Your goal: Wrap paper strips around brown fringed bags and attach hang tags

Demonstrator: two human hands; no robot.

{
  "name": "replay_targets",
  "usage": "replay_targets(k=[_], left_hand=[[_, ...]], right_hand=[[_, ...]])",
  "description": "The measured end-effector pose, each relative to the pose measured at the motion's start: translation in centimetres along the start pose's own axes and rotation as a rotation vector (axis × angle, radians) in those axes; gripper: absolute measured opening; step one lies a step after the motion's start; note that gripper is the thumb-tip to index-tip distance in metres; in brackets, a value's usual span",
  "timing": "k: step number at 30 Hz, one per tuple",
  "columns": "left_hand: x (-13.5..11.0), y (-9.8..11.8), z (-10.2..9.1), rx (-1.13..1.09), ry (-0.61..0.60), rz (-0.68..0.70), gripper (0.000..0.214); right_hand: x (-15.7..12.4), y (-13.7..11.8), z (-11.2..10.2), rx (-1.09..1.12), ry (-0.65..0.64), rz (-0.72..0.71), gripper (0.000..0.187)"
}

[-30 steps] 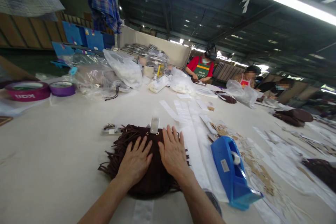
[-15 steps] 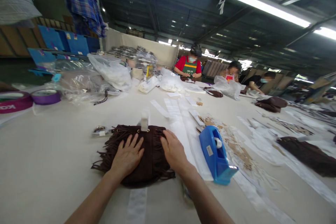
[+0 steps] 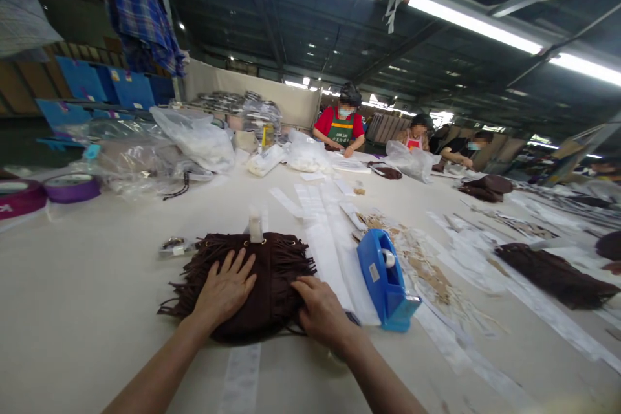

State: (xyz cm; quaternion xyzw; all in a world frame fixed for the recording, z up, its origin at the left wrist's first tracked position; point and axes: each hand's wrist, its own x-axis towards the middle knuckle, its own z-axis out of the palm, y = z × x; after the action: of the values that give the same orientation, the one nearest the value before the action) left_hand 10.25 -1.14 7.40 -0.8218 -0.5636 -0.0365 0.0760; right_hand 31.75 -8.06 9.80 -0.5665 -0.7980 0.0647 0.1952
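Observation:
A dark brown fringed bag lies flat on the table before me, a white wrapped strip standing at its top edge between small metal eyelets. My left hand rests palm down on the bag's front, fingers spread. At the bag's right side, my right hand has its fingers curled against the fringe, the thumb below the forefinger; the hand itself hides the fringe ends there. Just left of the bag's top corner is a small clear packet with something dark inside.
A blue tape dispenser stands right of my right hand. Beyond it lie tan tags with strings and another brown bag. Purple tape and clear plastic bags are at left. Co-workers, one in a green apron, work across the table.
My right hand has slid down the bag's right side from near its top corner, its fingers now more curled. The fringe there is spread outward. My left hand stays flat on the bag.

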Motion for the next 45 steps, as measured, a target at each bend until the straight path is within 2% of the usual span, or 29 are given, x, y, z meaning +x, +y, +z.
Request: replay_targets(k=[3,9,11,14,16,18,20,22,24,26,30,35,38,40,43,45], left_hand=[[0.0,0.0,0.1,-0.018,0.005,0.001,0.047],[-0.1,0.2,0.1,-0.078,0.014,-0.029,0.046],[-0.2,0.3,0.2,-0.114,0.024,-0.052,0.046],[-0.1,0.5,0.4,-0.178,0.034,-0.079,0.046],[0.0,0.6,0.4,-0.218,0.034,-0.091,0.048],[0.0,0.7,0.3,-0.251,0.034,-0.098,0.049],[-0.1,0.6,0.1,-0.274,0.032,-0.096,0.049],[-0.3,0.1,-0.1,-0.287,0.030,-0.092,0.047],[-0.8,-0.7,-0.1,-0.292,0.036,-0.088,0.044],[-1.6,-1.7,0.0,-0.284,0.062,-0.110,0.043],[-2.9,-3.6,0.5,-0.251,0.102,-0.168,0.043],[-3.0,-5.0,1.5,-0.184,0.091,-0.036,0.041],[-2.8,-5.0,1.3,-0.083,0.039,-0.009,0.046],[-2.2,-4.8,0.8,0.011,0.038,-0.043,0.044],[-0.3,-3.8,0.3,0.118,0.124,-0.038,0.041],[1.1,-3.0,1.0,0.105,0.185,0.083,0.042]], right_hand=[[-0.1,-0.1,1.8,-0.075,0.029,-0.007,0.039],[0.5,0.3,4.8,-0.175,0.079,-0.037,0.032],[0.3,0.5,4.8,-0.213,0.092,-0.061,0.034],[0.4,0.1,3.5,-0.333,0.132,-0.090,0.040],[1.2,-0.8,2.5,-0.375,0.198,-0.143,0.042],[2.3,-2.2,2.5,-0.317,0.259,-0.224,0.044],[3.4,-3.2,4.0,-0.253,0.299,-0.287,0.043],[4.1,-3.5,6.6,-0.273,0.326,-0.309,0.041],[4.2,-3.1,9.2,-0.338,0.312,-0.281,0.045],[3.9,-2.7,10.6,-0.363,0.270,-0.228,0.047],[3.2,-3.5,10.2,-0.281,0.228,-0.102,0.044],[3.6,-4.9,9.3,-0.127,0.200,0.024,0.044],[3.7,-5.2,9.2,-0.063,0.177,0.054,0.045],[3.4,-5.3,9.5,-0.043,0.174,0.056,0.048],[3.2,-5.2,10.9,-0.066,0.255,0.074,0.053],[3.7,-4.8,12.1,-0.111,0.319,0.063,0.054]])
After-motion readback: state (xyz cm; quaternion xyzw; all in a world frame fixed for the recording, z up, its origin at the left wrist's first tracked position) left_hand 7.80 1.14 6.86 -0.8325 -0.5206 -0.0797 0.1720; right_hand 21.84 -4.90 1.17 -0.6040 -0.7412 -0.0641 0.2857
